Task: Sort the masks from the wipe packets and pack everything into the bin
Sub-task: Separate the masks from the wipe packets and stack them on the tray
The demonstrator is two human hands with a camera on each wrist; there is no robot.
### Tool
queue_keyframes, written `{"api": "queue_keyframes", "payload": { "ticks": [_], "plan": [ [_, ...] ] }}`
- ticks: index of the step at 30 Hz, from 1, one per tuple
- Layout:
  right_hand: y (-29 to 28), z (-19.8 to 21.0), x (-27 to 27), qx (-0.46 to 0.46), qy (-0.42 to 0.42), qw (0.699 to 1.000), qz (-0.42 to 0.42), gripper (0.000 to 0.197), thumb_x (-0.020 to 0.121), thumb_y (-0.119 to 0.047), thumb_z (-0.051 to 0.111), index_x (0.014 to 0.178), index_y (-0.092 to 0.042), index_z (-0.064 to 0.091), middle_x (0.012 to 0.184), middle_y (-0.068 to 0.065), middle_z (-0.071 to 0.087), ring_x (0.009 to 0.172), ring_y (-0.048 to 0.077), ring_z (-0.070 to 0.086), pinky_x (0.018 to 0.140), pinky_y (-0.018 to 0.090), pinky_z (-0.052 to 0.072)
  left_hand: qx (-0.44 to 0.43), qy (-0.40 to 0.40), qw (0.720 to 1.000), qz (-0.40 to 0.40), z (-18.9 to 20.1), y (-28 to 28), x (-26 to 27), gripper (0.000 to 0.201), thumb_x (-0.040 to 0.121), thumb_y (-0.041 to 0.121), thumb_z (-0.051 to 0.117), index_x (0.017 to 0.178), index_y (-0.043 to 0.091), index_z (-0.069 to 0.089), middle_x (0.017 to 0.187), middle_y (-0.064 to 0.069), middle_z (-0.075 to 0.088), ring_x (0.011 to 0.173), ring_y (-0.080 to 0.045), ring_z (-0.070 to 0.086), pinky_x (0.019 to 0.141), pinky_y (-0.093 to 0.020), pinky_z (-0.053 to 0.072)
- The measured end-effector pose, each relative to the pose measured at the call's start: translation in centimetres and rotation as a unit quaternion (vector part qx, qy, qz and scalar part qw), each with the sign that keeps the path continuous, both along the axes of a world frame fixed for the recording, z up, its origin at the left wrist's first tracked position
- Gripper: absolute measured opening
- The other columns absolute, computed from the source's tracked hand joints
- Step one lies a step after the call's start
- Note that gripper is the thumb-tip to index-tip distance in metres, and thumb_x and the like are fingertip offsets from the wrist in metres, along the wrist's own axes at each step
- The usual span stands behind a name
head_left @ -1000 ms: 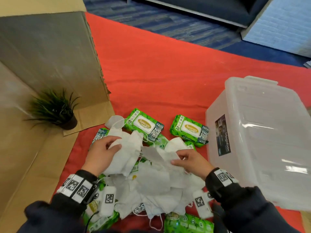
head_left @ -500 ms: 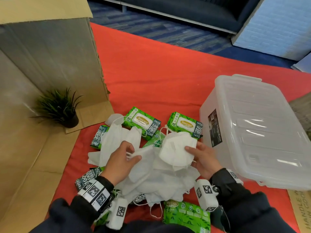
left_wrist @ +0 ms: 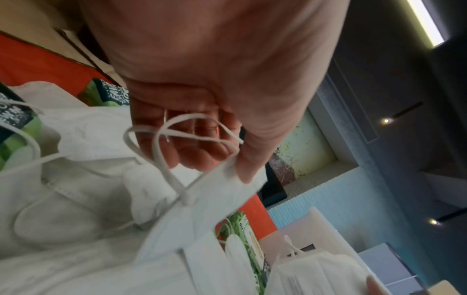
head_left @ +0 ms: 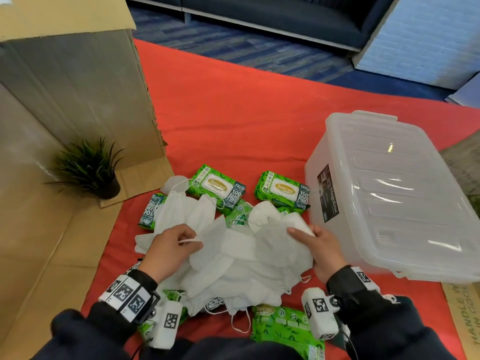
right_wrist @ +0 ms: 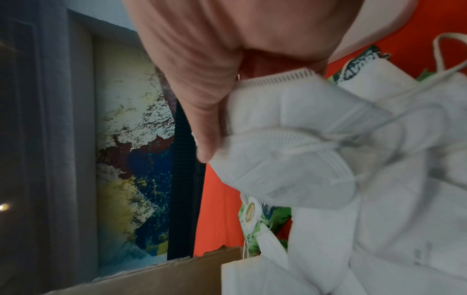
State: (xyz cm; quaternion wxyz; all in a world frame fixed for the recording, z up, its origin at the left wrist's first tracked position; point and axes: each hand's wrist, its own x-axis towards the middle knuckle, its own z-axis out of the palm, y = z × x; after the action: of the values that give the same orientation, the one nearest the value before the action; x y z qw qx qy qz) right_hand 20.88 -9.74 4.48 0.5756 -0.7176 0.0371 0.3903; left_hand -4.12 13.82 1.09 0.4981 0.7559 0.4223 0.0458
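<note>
The white masks (head_left: 249, 263) lie in a big messy pile on the red cloth (head_left: 233, 113), right in front of me. My left hand (head_left: 171, 245) pinches one mask (left_wrist: 215, 191) by its edge, thumb on top and fingers under it, and the mask's white ear loop (left_wrist: 161, 143) curls in front of my fingers. My right hand (head_left: 320, 249) holds a small stack of folded masks (right_wrist: 290, 123), with my thumb pressed on top of them.

Green wipe packets (head_left: 217, 188) sit around the pile. Two lie flat behind it, side by side. One more (head_left: 285, 326) lies close to me, at the front of the pile. Others poke out from under the masks.

The clear plastic bin (head_left: 389, 193) stands just beside my right hand, on the right side of the cloth. Its lid is on.

On my left is a big open cardboard box (head_left: 70, 81) with a little green plant (head_left: 88, 167) in a black pot standing on its flap.
</note>
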Motion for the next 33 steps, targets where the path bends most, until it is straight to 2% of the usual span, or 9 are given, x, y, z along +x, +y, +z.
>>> {"api": "queue_keyframes", "payload": {
  "ticks": [2,6,9,13,19,22,26,29,33],
  "plan": [
    [0.5,0.6,0.1,0.009,0.003,1.000,-0.027,0.055,0.058,-0.040,0.099,0.092,-0.011,0.066,0.100,0.029,0.072,0.091,0.040,0.069,0.093,0.062,0.053,-0.021,-0.043,0.998,0.041,1.2,-0.7,0.3,0.023,0.085,0.024,0.082,0.081,0.017,0.061,0.070,-0.003,0.066,0.060,-0.019,0.069,0.056,-0.030,0.052],
    [1.5,2.0,0.0,0.032,-0.034,0.994,-0.101,0.023,0.088,-0.031,0.079,0.080,-0.015,0.064,0.095,0.014,0.071,0.081,0.025,0.067,0.074,0.039,0.056,-0.004,-0.107,0.989,0.104,3.7,-1.7,1.1,0.031,0.090,0.021,0.077,0.074,0.014,0.051,0.067,-0.005,0.065,0.060,-0.022,0.071,0.059,-0.044,0.058],
    [1.8,3.0,0.1,0.115,-0.011,0.983,-0.141,0.028,0.100,-0.029,0.063,0.121,-0.011,0.066,0.115,0.011,0.073,0.102,0.028,0.071,0.078,0.048,0.061,0.084,-0.148,0.979,0.111,5.4,-2.1,1.3,0.036,0.090,0.021,0.076,0.069,0.017,0.047,0.064,0.000,0.061,0.060,-0.019,0.059,0.061,-0.035,0.050],
    [2.2,3.7,-0.7,0.137,0.028,0.984,-0.109,0.029,0.100,-0.015,0.060,0.129,-0.011,0.063,0.122,0.016,0.071,0.109,0.032,0.069,0.080,0.054,0.061,0.174,-0.244,0.951,0.083,8.1,-3.2,2.3,0.036,0.087,0.012,0.075,0.068,0.018,0.046,0.085,0.002,0.063,0.084,-0.016,0.060,0.070,-0.031,0.045],
    [2.7,2.8,-4.6,0.181,0.191,0.959,-0.100,0.053,0.088,0.005,0.051,0.140,-0.004,0.055,0.133,0.021,0.066,0.119,0.038,0.066,0.083,0.048,0.062,0.302,-0.266,0.901,-0.160,9.3,-6.3,4.8,0.027,0.079,0.004,0.075,0.076,0.013,0.049,0.110,0.004,0.067,0.103,-0.019,0.063,0.081,-0.035,0.050],
    [3.0,3.4,-6.4,0.241,0.237,0.938,-0.077,0.050,0.094,-0.013,0.047,0.142,0.001,0.055,0.136,0.020,0.063,0.111,0.033,0.068,0.084,0.043,0.062,0.312,-0.166,0.879,-0.320,7.7,-7.4,5.6,0.020,0.082,0.030,0.071,0.087,0.024,0.053,0.111,0.007,0.063,0.102,-0.020,0.057,0.083,-0.042,0.050],
    [2.3,3.7,-7.1,0.259,0.261,0.927,-0.076,0.054,0.105,-0.047,0.045,0.134,-0.007,0.066,0.133,0.022,0.066,0.119,0.036,0.066,0.100,0.049,0.054,0.208,-0.101,0.895,-0.383,6.6,-7.3,5.3,0.062,0.078,0.080,0.061,0.125,0.039,0.065,0.135,0.025,0.055,0.127,0.000,0.047,0.106,-0.030,0.039],
    [1.6,2.2,-7.4,0.224,0.202,0.952,-0.045,0.041,0.105,-0.021,0.049,0.141,-0.001,0.057,0.136,0.027,0.062,0.129,0.043,0.058,0.114,0.061,0.039,0.052,-0.179,0.942,-0.278,6.9,-6.3,5.2,0.049,0.081,0.065,0.071,0.118,0.034,0.072,0.119,0.021,0.068,0.114,-0.004,0.061,0.098,-0.029,0.048],
    [1.4,1.7,-7.5,0.230,0.141,0.963,-0.027,0.044,0.096,0.000,0.061,0.140,-0.003,0.056,0.134,0.025,0.064,0.125,0.045,0.061,0.108,0.066,0.043,0.130,-0.136,0.972,-0.142,6.2,-4.8,5.7,0.046,0.075,0.052,0.084,0.116,0.042,0.065,0.112,0.020,0.058,0.100,-0.003,0.059,0.079,-0.020,0.046]
  ]
}}
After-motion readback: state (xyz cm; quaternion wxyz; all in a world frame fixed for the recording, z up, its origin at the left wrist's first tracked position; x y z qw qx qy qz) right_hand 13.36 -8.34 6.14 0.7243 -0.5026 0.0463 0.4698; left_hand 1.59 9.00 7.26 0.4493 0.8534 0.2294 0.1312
